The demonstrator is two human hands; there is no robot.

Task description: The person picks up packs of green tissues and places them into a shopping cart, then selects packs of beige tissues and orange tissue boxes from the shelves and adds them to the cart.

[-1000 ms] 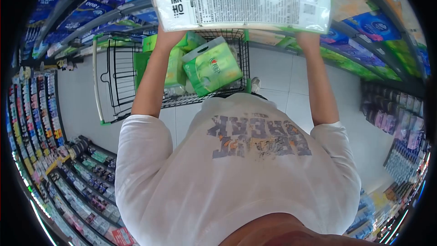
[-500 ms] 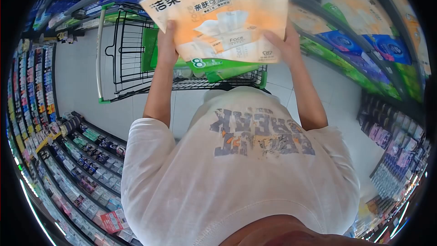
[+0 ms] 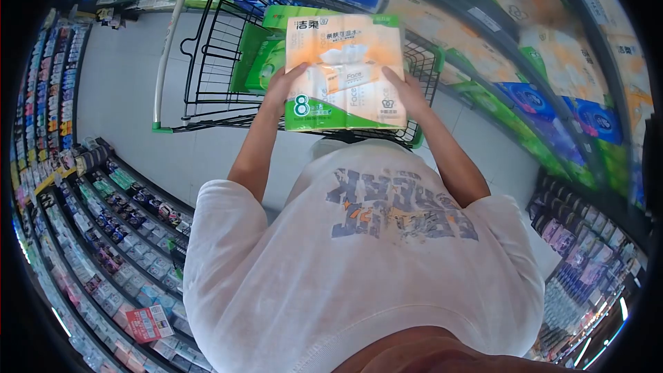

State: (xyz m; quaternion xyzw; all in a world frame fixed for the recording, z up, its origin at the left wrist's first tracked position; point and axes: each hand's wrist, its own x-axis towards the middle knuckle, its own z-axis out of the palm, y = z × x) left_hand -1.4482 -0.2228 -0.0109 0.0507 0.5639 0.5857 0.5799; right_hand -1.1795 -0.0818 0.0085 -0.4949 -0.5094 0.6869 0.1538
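A large pack of facial tissues (image 3: 345, 72), orange and cream with a green lower band and a big "8", is held between both hands over the shopping cart (image 3: 207, 72). My left hand (image 3: 285, 85) grips its left side, thumb lying on the front. On the opposite side my right hand (image 3: 406, 94) grips it the same way; the fingers of both hands are mostly hidden behind the pack. Inside the cart, partly covered by the pack, are green packages (image 3: 273, 65).
Shelves with more orange tissue packs (image 3: 545, 48) and blue packs (image 3: 592, 119) rise on the right. Racks of small hanging goods (image 3: 131, 235) line the left. Pale floor tiles (image 3: 131, 97) lie beside the cart's handle (image 3: 173, 48). A red sign (image 3: 148, 323) is at lower left.
The tissue pack has come down from a raised, tilted position and now sits level, lower over the cart, with both hands still on it. The cart appears shifted slightly right and up in view.
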